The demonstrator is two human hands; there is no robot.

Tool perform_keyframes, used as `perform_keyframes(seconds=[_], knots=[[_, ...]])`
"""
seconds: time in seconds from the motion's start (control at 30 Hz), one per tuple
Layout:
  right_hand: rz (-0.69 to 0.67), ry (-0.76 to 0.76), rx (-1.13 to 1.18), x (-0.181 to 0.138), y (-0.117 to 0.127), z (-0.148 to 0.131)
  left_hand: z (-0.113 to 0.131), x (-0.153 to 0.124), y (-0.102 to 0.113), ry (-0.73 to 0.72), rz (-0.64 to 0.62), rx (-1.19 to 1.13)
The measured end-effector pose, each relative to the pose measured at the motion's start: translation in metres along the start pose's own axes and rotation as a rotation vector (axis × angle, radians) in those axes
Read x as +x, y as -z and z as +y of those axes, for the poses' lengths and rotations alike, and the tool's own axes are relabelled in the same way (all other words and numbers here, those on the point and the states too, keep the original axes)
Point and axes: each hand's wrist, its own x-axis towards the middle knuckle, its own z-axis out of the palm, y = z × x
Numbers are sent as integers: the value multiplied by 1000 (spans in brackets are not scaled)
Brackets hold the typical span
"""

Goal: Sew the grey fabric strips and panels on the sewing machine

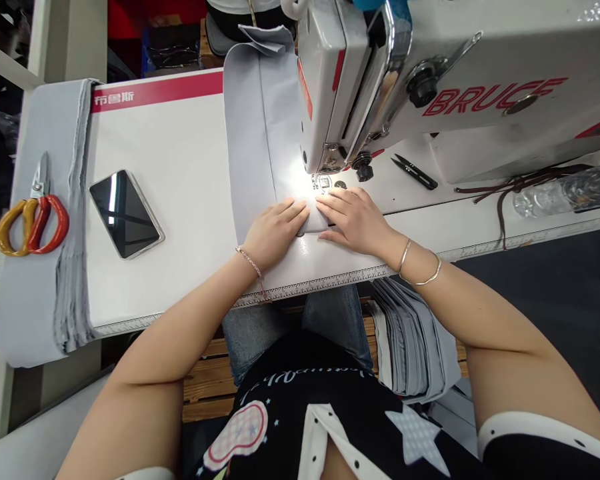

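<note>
A light grey fabric piece (250,133) lies on the sewing table, its near end under the sewing machine's (325,100) lit needle area. My left hand (277,230) rests flat on the near part of the fabric, fingers stretched toward the presser foot. On the fabric's right edge, beside the foot, lies my right hand (353,217), fingers extended and thumb apart. Both hands press from above and grip nothing that I can see. The needle itself is lost in the lamp's glare.
At the left, a stack of grey fabric (45,300) carries scissors (35,213), with a phone (127,213) beside it. Thread snips (414,171), brown cords (510,183) and a clear plastic bottle (570,190) lie right. More folded fabric (415,340) sits below the table edge.
</note>
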Motion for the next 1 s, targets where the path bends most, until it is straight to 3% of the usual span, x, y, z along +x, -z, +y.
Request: perform_keyframes(seconds=[0.4, 0.77, 1.0], knots=[[-2, -15, 53, 3, -1, 4, -6, 6, 1, 26, 4, -69], [32, 34, 157, 5, 4, 7, 1, 4, 5, -46, 108, -156], [78, -86, 362, 21, 0, 11, -2, 11, 3, 56, 144, -217]])
